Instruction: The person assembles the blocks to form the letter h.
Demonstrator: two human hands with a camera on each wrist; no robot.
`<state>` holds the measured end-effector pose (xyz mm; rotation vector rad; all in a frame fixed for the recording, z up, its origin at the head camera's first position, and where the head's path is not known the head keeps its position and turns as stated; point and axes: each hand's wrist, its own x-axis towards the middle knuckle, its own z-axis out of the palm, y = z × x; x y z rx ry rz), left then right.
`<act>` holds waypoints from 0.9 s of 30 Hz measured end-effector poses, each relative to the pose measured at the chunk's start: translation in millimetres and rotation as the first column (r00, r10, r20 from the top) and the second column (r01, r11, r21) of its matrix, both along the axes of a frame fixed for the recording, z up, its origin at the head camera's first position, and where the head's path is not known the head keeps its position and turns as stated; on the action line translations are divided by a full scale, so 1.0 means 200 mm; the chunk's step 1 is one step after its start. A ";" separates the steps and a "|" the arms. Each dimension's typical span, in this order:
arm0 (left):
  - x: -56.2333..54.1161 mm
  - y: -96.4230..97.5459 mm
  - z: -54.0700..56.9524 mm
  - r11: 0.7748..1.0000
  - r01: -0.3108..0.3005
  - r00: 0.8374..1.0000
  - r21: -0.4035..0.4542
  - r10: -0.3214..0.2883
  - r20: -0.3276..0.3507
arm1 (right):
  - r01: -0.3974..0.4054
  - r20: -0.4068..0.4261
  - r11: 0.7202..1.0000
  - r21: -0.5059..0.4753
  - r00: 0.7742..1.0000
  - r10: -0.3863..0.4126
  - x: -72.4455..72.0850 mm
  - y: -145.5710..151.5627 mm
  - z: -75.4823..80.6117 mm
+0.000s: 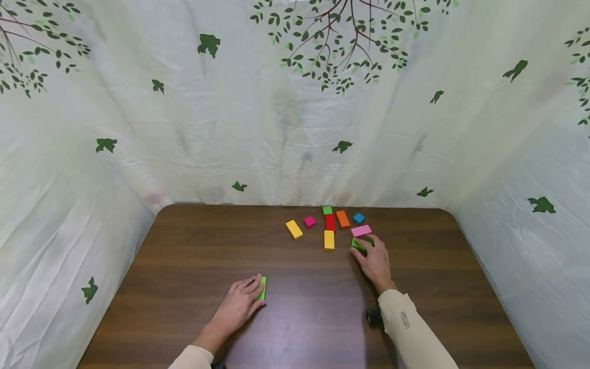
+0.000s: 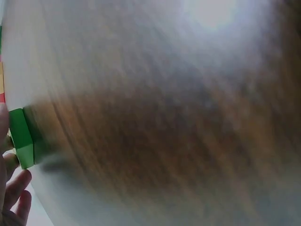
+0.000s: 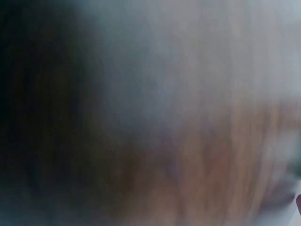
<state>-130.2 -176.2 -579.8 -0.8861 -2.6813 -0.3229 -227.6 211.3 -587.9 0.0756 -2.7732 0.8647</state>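
My left hand [image 1: 238, 303] pinches a green block [image 1: 264, 281] between thumb and fingers, near the middle of the brown table. That same green block [image 2: 21, 136] shows at the left edge of the left wrist view, fingertips at its side. Farther off and to the right, my right hand [image 1: 375, 261] grips a second green block [image 1: 354, 243], its thumb on the near side and fingers over the top. Just beyond that block lies a pink block [image 1: 361, 230]. The right wrist view is blurred and shows mostly tabletop.
Toward the table's far edge lie a red block [image 1: 330, 222], a yellow block [image 1: 329, 241], an orange block [image 1: 342, 219], a small green block [image 1: 327, 210] and a blue block [image 1: 358, 218]. Left of them are a magenta block [image 1: 310, 221] and another yellow block [image 1: 294, 229]. A leaf-patterned curtain [image 1: 295, 169] hangs behind.
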 end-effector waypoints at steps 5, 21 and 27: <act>-0.01 -0.01 -0.01 1.000 0.021 0.999 -0.001 -0.021 -0.047 | 0.030 -0.025 1.000 -0.001 0.999 -0.030 0.00 -0.02 -0.01; -0.03 -0.01 -0.01 0.997 0.068 0.997 -0.035 -0.070 -0.037 | 0.129 -0.108 0.991 0.020 0.986 -0.127 -0.01 -0.08 -0.02; -0.03 -0.01 -0.01 0.998 0.060 0.998 -0.017 -0.061 -0.021 | 0.169 -0.099 0.985 0.030 0.981 -0.166 -0.02 -0.10 -0.02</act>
